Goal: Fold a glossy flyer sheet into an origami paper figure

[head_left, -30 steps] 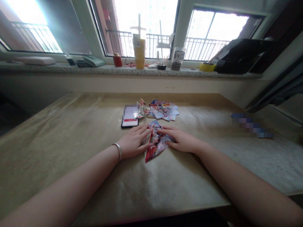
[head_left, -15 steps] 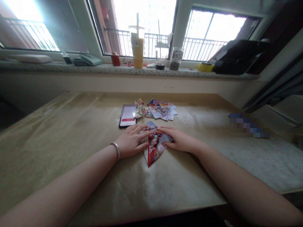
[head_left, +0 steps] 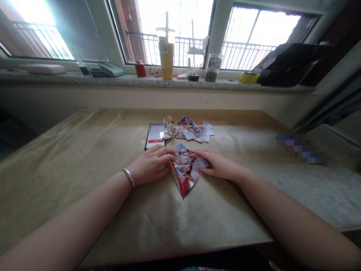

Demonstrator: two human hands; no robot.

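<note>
A kite-shaped piece of folded, glossy printed paper (head_left: pixel 184 171) lies on the table between my hands, its point towards me. At its left edge my left hand (head_left: pixel 150 163), with a silver bracelet at the wrist, has fingers and thumb closed on the red-edged side. My right hand (head_left: pixel 218 165) lies over the right edge, fingers stretched out and thumb apart, touching the paper. Just beyond are a folded paper star-like shape (head_left: pixel 170 130) and a fanned pile of printed paper sheets (head_left: pixel 196 130). Left of them lies a phone (head_left: pixel 155 139) with a lit screen, close to my left fingertips.
The table (head_left: pixel 113 210) ends at the wall below a stone windowsill (head_left: pixel 113 81). On the sill stand a tall cup with yellow drink (head_left: pixel 167 60), a red container (head_left: pixel 140 69), a yellow tape roll (head_left: pixel 249 78) and a black bag (head_left: pixel 284 67). A blurred flat item (head_left: pixel 300 148) lies at right.
My left hand has drawn left from the paper's middle to its left edge, uncovering more of the print. The right hand stays on the right edge. The view has shifted slightly.
</note>
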